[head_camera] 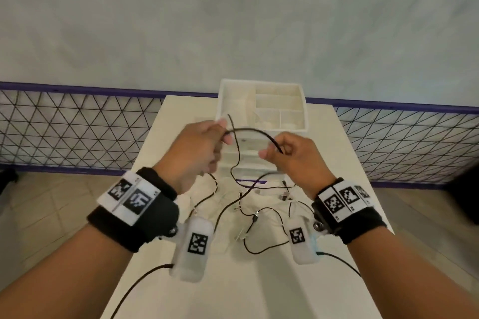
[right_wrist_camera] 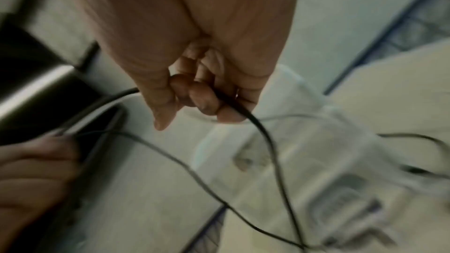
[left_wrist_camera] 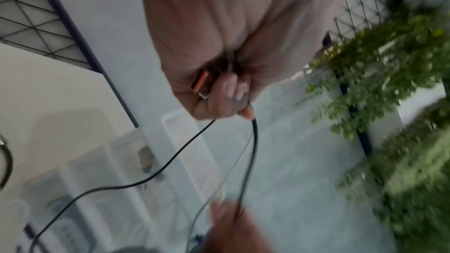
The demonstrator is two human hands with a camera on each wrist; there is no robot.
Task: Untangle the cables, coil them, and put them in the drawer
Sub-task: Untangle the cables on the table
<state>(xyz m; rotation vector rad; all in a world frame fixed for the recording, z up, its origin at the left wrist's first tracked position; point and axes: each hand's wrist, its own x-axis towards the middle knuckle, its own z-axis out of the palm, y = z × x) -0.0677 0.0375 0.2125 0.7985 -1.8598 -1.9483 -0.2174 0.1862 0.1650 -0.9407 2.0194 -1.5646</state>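
Observation:
Both hands are raised above the white table (head_camera: 259,280), stretching a black cable (head_camera: 248,130) between them. My left hand (head_camera: 204,142) pinches one end; in the left wrist view its fingers (left_wrist_camera: 226,101) curl around the cable (left_wrist_camera: 250,161) and a plug with an orange insert (left_wrist_camera: 201,84). My right hand (head_camera: 287,153) grips the cable further along, fingers (right_wrist_camera: 204,99) curled round the cable (right_wrist_camera: 265,136). The cable hangs down to a tangle of black and white cables (head_camera: 254,212) on the table. A white drawer unit (head_camera: 261,111) stands behind the hands.
The drawer unit's top tray (head_camera: 280,101) has open compartments. A wire mesh fence (head_camera: 72,132) with a purple rail runs behind the table. Green foliage (left_wrist_camera: 389,64) shows in the left wrist view. Tiled floor (head_camera: 51,210) lies on both sides of the table.

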